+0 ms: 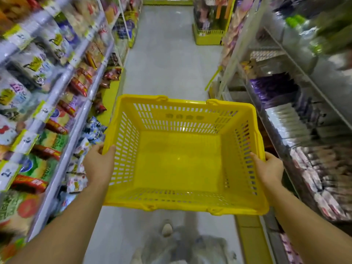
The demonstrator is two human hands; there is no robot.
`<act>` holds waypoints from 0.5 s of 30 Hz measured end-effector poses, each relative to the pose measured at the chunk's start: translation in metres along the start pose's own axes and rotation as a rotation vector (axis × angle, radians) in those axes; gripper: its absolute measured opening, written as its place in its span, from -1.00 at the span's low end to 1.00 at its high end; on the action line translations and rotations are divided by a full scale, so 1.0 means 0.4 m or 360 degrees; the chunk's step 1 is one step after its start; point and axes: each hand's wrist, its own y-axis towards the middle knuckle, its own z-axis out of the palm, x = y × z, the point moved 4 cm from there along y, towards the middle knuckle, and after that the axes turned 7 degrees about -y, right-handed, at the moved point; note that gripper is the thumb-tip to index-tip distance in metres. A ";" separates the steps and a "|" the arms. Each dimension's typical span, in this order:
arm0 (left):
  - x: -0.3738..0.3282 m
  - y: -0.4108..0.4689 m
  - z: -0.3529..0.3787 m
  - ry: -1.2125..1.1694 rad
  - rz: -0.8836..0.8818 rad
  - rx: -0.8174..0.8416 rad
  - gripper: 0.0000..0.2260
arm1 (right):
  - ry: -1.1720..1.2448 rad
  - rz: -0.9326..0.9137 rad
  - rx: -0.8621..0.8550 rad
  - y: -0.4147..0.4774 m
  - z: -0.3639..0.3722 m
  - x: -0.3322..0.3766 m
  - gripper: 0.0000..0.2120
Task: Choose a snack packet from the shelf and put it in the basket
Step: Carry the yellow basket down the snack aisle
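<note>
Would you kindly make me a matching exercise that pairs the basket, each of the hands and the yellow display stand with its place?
Column one:
1. basket
2. left hand
3. right hand
4. display stand

Column two:
A. grips the basket's right rim
B. held above the floor
C. stands far ahead
D. grips the basket's left rim

Pairs: 1-B, 2-D, 3-A, 4-C
</note>
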 end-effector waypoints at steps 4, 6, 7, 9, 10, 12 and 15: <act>-0.092 0.140 0.127 0.0066 0.0055 0.0040 -0.68 | 0.0037 0.0146 -0.0064 0.109 0.047 0.024 -0.77; -0.124 0.203 0.198 0.0041 0.0142 0.0063 -0.72 | 0.0054 0.0191 -0.0067 0.170 0.070 0.034 -0.77; -0.138 0.234 0.236 0.0047 0.0172 0.0072 -0.72 | 0.0060 0.0210 -0.0070 0.203 0.082 0.037 -0.77; -0.167 0.288 0.313 0.0100 0.0196 0.0066 -0.73 | 0.0068 0.0265 -0.0071 0.272 0.110 0.039 -0.77; -0.183 0.314 0.355 0.0112 0.0212 0.0067 -0.75 | 0.0072 0.0298 -0.0066 0.308 0.124 0.041 -0.77; -0.220 0.360 0.434 0.0161 0.0254 0.0106 -0.85 | 0.0054 0.0377 -0.0054 0.374 0.146 0.038 -0.78; -0.286 0.421 0.537 0.0259 0.0316 0.0203 -0.85 | -0.0028 0.0485 -0.0008 0.445 0.162 0.032 -0.76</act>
